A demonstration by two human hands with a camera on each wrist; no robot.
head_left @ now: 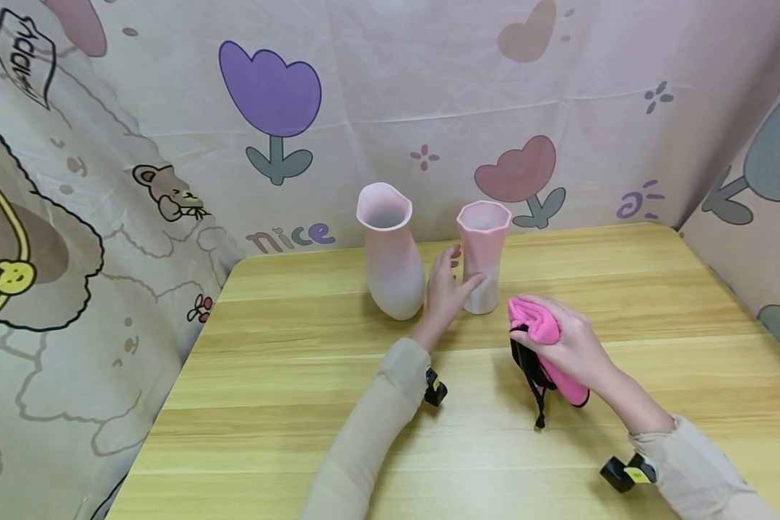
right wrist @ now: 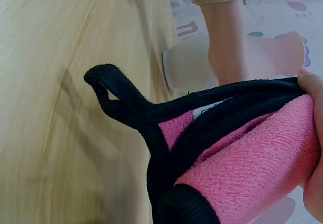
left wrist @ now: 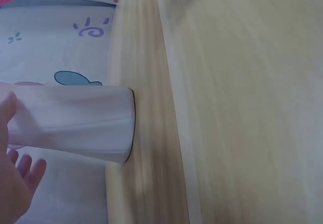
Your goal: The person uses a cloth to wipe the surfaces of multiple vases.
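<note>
The two hands are well apart over the worktop point(head_left: 266, 390). The left hand point(head_left: 445, 292) is at the left, near side of the short vase point(head_left: 484, 253), thumb across its front and fingers point(left wrist: 34, 176) spread loosely along its left side without closing round it; whether they touch it I cannot tell. This vase stands upright on the far part of the worktop, left of and beyond the right hand point(head_left: 575, 347). The tall vase point(head_left: 393, 267) stands just left of the left hand, so that hand lies between the two. The right hand grips a folded pink cloth point(head_left: 536, 321), thumb on its left side; the cloth's black loop point(right wrist: 113, 85) hangs below the grip, toward the near side.
</note>
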